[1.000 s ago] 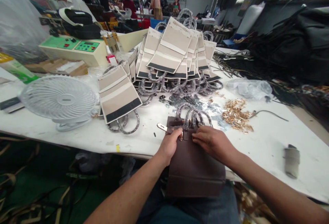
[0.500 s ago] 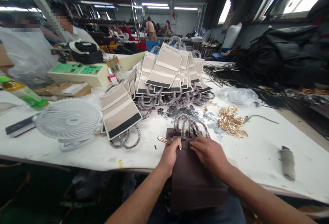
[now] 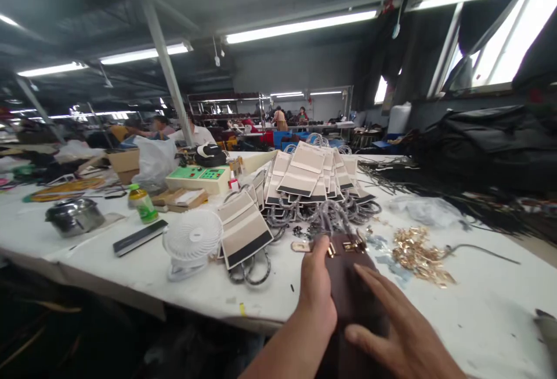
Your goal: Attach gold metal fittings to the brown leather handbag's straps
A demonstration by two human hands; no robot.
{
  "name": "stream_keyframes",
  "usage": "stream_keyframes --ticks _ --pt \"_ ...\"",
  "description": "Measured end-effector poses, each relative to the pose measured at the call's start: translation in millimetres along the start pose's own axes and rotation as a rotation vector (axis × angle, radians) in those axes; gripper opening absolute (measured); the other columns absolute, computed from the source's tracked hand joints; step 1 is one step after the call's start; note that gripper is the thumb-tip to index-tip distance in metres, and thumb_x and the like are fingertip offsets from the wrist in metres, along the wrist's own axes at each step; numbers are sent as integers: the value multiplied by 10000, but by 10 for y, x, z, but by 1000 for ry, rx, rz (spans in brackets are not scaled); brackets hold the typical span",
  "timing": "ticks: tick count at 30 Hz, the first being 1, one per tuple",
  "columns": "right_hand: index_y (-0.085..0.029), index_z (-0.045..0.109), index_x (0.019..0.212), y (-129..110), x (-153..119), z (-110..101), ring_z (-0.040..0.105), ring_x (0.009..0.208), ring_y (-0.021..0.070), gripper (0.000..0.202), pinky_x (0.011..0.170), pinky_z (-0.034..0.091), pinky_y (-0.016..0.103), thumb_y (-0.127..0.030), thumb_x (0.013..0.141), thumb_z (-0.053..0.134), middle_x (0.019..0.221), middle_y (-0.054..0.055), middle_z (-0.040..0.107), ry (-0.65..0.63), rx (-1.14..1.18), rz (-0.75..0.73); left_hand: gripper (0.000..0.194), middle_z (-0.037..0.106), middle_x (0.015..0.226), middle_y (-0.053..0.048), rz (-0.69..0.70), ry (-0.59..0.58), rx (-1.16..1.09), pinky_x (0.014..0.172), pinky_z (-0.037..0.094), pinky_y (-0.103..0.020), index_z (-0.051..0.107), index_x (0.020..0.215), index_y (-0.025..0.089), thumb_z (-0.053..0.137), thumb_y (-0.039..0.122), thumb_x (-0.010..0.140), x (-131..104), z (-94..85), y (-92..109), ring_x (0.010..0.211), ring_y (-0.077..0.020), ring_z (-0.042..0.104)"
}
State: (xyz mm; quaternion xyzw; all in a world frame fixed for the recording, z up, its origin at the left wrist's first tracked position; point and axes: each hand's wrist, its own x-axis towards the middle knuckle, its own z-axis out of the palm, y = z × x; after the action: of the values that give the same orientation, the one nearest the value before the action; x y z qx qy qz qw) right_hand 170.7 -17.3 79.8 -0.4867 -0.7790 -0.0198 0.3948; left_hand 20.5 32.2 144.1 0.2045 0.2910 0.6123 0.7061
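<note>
Workshop hall, dim, with long fluorescent ceiling tubes (image 3: 300, 25) across the upper middle of the frame and bright windows (image 3: 500, 48) at upper right; distant people stand at the centre background.

Long white bench (image 3: 478, 309), running from left edge to lower right, carrying:

- Dark brown leather handbag (image 3: 348, 286), lower centre, lying flat at the near bench edge with its top toward the far side; gold metal clasp fittings (image 3: 348, 246) along its top, clear plastic loop handles (image 3: 333, 216) beyond them.
- Left hand (image 3: 317, 292), lower centre, resting on the left side of the handbag, fingers closed together and pressed flat, thumb up near the clasp; it grips nothing that can be seen.
- Right hand (image 3: 400, 332), lower right of centre, laid open on the bag's right side, fingers spread wide and flat.
- Heap of beige-and-black striped flat bags (image 3: 304, 176), centre, fanned upright, with clear handles pooled at its base; one more striped bag (image 3: 243, 231) lies apart, left of centre.
- Small white desk fan (image 3: 192, 239), left of that single bag.
- Pile of loose gold metal fittings (image 3: 418, 254), right of the handbag, near but apart from it.
- Cream control box with green panel (image 3: 198, 177), centre left, behind the fan.
- Green-capped drink bottle (image 3: 143, 205), steel lidded pot (image 3: 73, 216) and flat black bar (image 3: 140, 237), left portion.
- Crumpled clear plastic bag (image 3: 429, 210), right of centre.
- Mass of black material (image 3: 491, 141), right edge.
</note>
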Motion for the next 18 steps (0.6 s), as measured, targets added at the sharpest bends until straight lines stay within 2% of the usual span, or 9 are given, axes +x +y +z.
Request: stream_keyframes --ticks 2,4,8,10,14,18 --pt "-266 396 1569 -74 119 -119 575 1314 376 921 1034 575 483 -582 799 790 1511 145 512 11 89 16 435 734 987 -70 98 -118 46 916 541 -354 688 1104 159 825 399 767 -161 165 42 932 -236 706" --pt "-255 430 1555 -85 212 -248 565 1328 372 930 1040 572 461 -571 769 814 1517 140 509 20 165 52 494 715 1100 -78 103 -292 73 946 519 -339 661 1202 180 835 333 766 -290 252 75 988 -225 691" --pt "-226 572 1456 -27 323 -513 696 1156 329 643 898 641 393 -533 895 635 1303 122 697 22 288 263 580 683 1214 -114 23 -549 40 1016 486 -381 615 1330 173 782 283 786 -404 298 87 1096 -267 667" --pt "-214 633 1399 -26 353 -591 711 1125 339 622 846 655 376 -566 885 618 1252 125 727 16 321 337 577 688 1208 -113 20 -616 23 1070 452 -405 585 1391 176 721 302 844 -419 320 39 1145 -280 650" --pt "-217 649 1388 -62 389 -602 675 1185 376 728 832 661 377 -618 785 722 1335 131 683 33 343 407 567 667 1273 -111 83 -666 -1 1157 379 -439 512 1480 189 596 385 955 -415 422 -133 1253 -295 596" --pt "-250 716 1301 114 477 -732 662 1194 405 686 902 642 451 -659 751 692 1311 120 696 67 328 463 637 615 1387 -129 101 -683 6 1210 313 -468 495 1495 158 592 444 934 -339 495 -229 1354 -324 523"
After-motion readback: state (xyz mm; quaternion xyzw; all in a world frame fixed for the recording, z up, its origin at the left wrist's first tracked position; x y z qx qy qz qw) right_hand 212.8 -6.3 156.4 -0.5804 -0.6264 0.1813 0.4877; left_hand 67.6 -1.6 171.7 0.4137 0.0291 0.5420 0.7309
